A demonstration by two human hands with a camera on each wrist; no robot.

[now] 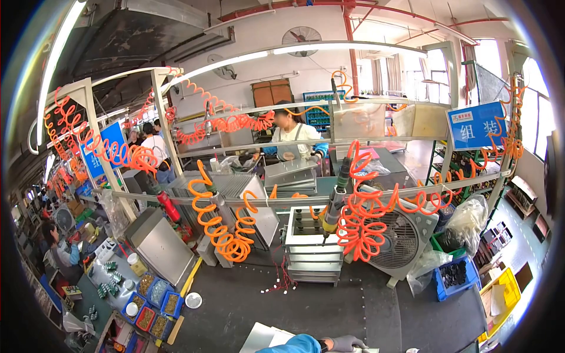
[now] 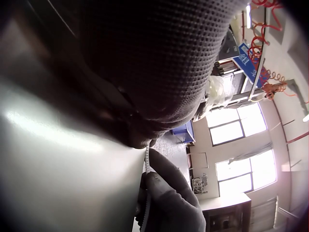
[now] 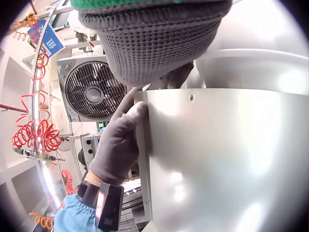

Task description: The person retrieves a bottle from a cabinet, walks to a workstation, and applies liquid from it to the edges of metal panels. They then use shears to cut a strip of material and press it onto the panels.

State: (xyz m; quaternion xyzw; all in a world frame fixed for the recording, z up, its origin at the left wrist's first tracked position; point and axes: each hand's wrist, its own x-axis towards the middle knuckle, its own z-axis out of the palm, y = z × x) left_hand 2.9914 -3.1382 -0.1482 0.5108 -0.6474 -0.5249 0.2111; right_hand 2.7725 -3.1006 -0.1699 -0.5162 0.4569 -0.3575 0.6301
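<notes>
A shiny bent sheet-metal panel [image 3: 231, 145] fills much of both wrist views. My left hand [image 3: 118, 145], in a grey glove, grips the panel's edge, its thumb on the rim near the corner. A thin white toothed strip [image 2: 147, 162] runs along that edge, its upper end right at my left fingertips. My right hand [image 2: 174, 198], gloved too, pinches the strip between thumb and finger. In its own wrist view, the back of the right hand [image 3: 159, 53] hides most of its fingers. Only a blue sleeve [image 1: 294, 344] and one gloved hand show low in the head view.
A dark workbench [image 1: 235, 306] lies ahead. On it are stacked metal boxes [image 1: 315, 259], a fan [image 1: 397, 238] and blue bins of small parts [image 1: 170, 303]. Electric screwdrivers [image 1: 335, 206] hang on orange coiled cords above. A person [image 1: 291, 135] works across the bench.
</notes>
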